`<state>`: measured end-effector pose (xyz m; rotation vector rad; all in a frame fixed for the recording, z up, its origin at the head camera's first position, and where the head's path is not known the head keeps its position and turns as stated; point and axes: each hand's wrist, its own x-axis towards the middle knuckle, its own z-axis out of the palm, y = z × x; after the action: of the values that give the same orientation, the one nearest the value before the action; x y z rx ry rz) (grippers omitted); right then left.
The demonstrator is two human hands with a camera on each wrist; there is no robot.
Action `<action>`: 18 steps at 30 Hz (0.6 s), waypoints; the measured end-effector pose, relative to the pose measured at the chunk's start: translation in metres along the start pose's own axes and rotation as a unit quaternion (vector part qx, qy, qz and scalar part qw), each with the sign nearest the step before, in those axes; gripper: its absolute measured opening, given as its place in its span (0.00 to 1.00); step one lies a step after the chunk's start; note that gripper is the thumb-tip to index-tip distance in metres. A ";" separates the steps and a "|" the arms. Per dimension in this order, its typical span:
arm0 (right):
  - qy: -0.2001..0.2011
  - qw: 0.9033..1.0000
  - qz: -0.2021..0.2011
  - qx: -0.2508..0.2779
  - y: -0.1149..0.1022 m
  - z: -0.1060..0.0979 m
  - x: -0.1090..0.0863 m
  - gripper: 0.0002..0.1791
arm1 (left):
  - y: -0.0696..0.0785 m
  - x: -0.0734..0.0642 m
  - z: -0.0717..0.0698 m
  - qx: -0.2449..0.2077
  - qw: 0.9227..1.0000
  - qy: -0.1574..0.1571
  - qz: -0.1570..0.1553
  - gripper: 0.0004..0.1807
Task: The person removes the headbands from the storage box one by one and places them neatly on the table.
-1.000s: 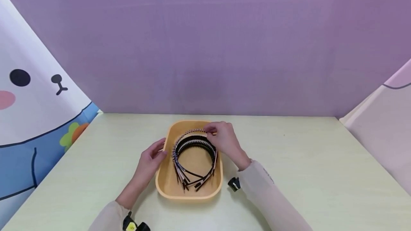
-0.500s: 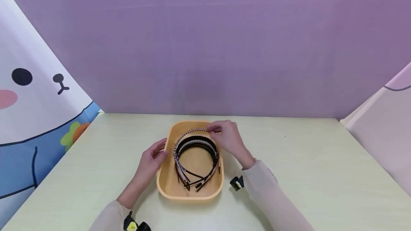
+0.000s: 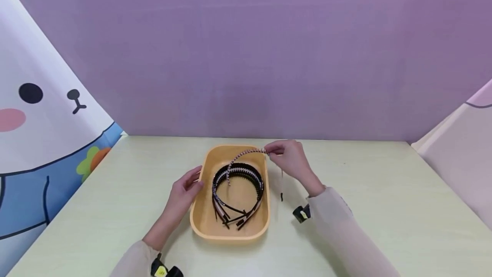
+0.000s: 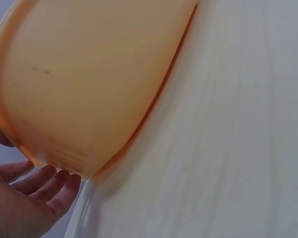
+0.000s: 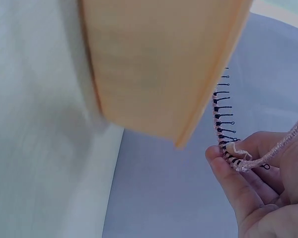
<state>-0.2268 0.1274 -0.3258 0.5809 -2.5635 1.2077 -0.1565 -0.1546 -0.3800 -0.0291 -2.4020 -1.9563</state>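
A pink-and-black toothed headband (image 3: 246,152) is pinched between the thumb and fingers of my right hand (image 3: 293,159). Part of it arches over the yellow bin (image 3: 230,237), and one end hangs outside the bin's right side. The right wrist view shows the headband's black comb teeth (image 5: 223,106) and its fuzzy pink band (image 5: 283,144) in the right hand. Several dark and beaded headbands (image 3: 221,173) lie nested in the bin. My left hand (image 3: 182,191) rests at the bin's left side, its relaxed fingers (image 4: 47,186) touching the outer wall.
The bin stands on a pale wooden table (image 3: 369,191). Behind it rises a purple backdrop (image 3: 246,54). A cartoon-printed cloth (image 3: 46,140) hangs on the left, and a pale cloth (image 3: 461,153) on the right.
My right hand has lifted the pink-and-black headband from the others and moved right, past the bin's right rim. The left hand stays by the bin.
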 end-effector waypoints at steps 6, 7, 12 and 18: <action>0.002 1.000 0.018 0.000 0.010 -0.013 -0.001 0.10 | -0.001 0.001 0.000 -0.003 1.000 0.003 -0.002 0.27; 0.003 1.000 0.022 -0.001 0.011 -0.015 -0.002 0.10 | -0.001 0.001 0.000 -0.004 1.000 0.003 -0.003 0.27; 0.010 0.999 0.045 -0.005 0.019 -0.027 -0.004 0.10 | -0.002 0.001 0.001 -0.005 1.000 0.004 0.003 0.27; 0.023 0.998 0.059 -0.016 0.031 -0.042 -0.008 0.11 | -0.003 0.001 0.000 -0.004 1.000 0.005 0.009 0.26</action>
<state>-0.2317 0.1797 -0.3234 0.3956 -2.6055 1.2004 -0.1577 -0.1548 -0.3829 -0.0412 -2.3789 -1.9549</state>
